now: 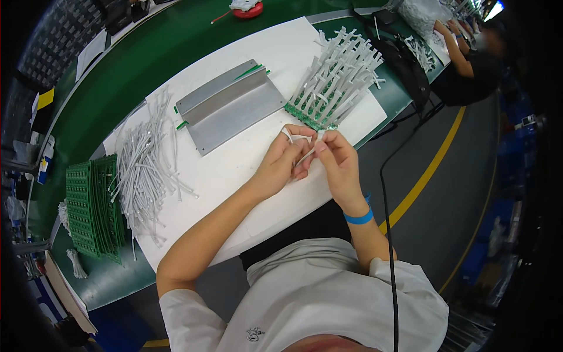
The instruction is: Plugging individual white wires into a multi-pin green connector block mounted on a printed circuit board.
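Note:
Both my hands are close together at the near edge of a green circuit board (305, 117) bristling with upright white cables (346, 67). Between the fingers of my left hand (284, 157) runs a thin white cable (304, 157), pinched and partly hidden. My right hand (341, 159) has thumb and forefinger pressed together on the cable's upper end, right beside the board's edge. Whether that end touches the board cannot be made out. A blue band (359, 219) circles my right wrist.
Left of my hands lies a heap of loose white cables (141, 170), beside a stack of green circuit boards (88, 208). An angled grey metal plate (231, 105) rests on the white sheet (220, 193). A black cord (384, 193) hangs at right. Another person (478, 64) works at far right.

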The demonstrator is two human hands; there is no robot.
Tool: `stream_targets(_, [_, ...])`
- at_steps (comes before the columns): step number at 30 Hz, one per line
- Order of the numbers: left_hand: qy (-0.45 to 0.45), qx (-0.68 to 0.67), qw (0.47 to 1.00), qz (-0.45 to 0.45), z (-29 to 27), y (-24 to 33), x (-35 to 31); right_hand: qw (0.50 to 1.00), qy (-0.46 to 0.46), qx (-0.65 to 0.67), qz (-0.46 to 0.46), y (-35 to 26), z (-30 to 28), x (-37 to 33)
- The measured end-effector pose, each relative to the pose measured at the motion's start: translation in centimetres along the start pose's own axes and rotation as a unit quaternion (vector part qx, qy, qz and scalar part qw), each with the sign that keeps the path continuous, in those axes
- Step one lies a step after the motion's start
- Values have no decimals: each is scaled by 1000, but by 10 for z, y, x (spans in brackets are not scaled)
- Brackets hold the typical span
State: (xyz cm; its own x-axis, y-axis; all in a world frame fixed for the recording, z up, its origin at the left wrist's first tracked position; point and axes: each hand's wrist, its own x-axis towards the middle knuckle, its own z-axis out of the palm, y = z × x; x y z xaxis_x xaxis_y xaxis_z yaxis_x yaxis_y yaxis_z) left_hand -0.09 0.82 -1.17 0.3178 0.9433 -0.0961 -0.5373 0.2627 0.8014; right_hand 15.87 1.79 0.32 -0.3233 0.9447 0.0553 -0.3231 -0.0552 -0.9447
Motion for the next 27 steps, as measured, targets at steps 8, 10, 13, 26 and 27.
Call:
stream_targets(8, [35, 124, 991, 35, -1, 4, -5, 994, 54, -81, -50, -12, -17, 5])
stream_targets(10, [38, 227, 969, 89, 4, 4, -5, 996, -2, -77, 46, -25, -26, 5])
stream_targets(13, [37, 204, 975, 79, 2, 6, -4, 982, 17, -167, 86, -35, -22, 6])
stream_targets(26, [72, 233, 965, 92, -3, 8, -2, 829, -147, -540, -3, -82, -49, 43])
stream_targets(27, [74, 237, 963, 102, -3, 6, -2, 813, -159, -559, -21, -82, -48, 46])
